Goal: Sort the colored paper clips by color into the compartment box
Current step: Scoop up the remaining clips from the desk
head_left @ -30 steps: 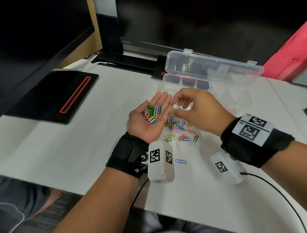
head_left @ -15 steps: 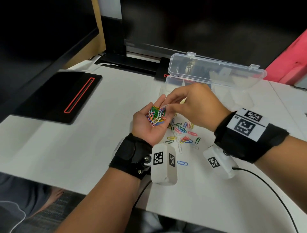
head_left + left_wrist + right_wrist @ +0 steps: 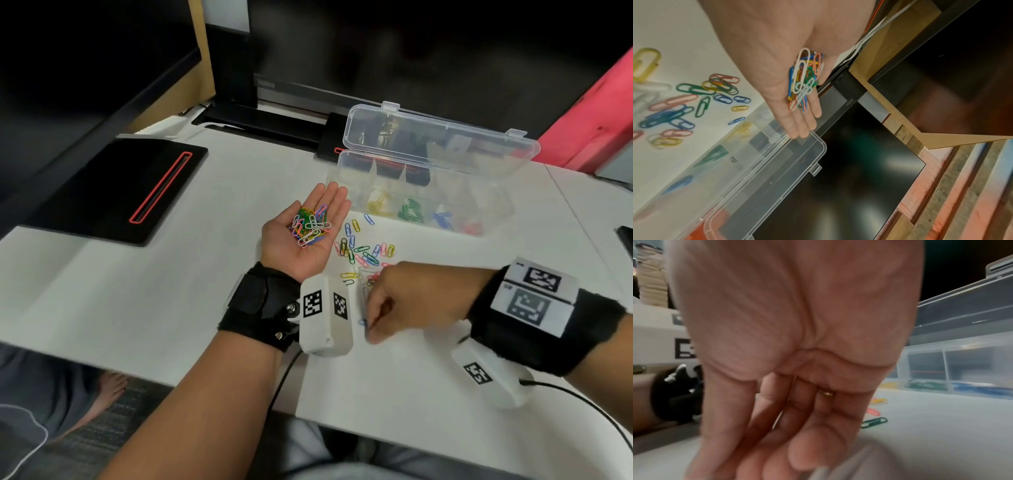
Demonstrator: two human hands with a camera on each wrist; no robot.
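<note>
The left hand [image 3: 301,236] is held palm up above the white table [image 3: 171,274], fingers straight and together, and a tangled heap of mixed clips [image 3: 310,226] is cradled in the hollow of the palm: green, blue, orange, yellow and white wire loops with a smooth plastic coating. From the left wrist view, long white clips are seen lying on top of the heap.

The right hand [image 3: 411,301] is lowered to the table near the left wrist, knuckles up, its fingers curled down toward a single blue clip [image 3: 363,322] at the fingertips. Whether the clip is pinched or only touched cannot be told; the right wrist view is blurred.

Loose clips [image 3: 363,250] are scattered on the table between the two hands and the compartment box [image 3: 421,205]. The box is made of clear, thin, rigid plastic, long and rectangular, with its hinged lid [image 3: 438,137] standing open at the back. In its near row, yellow, green, blue and red clips are seen in separate compartments, left to right.

A flat black pad [image 3: 113,192] with a red outlined slot lies at the left of the table.

Half a second earlier, the right hand was raised at the left palm, picking at the heap; now it has been brought down to the table, and the left fingers have been flattened out.
</note>
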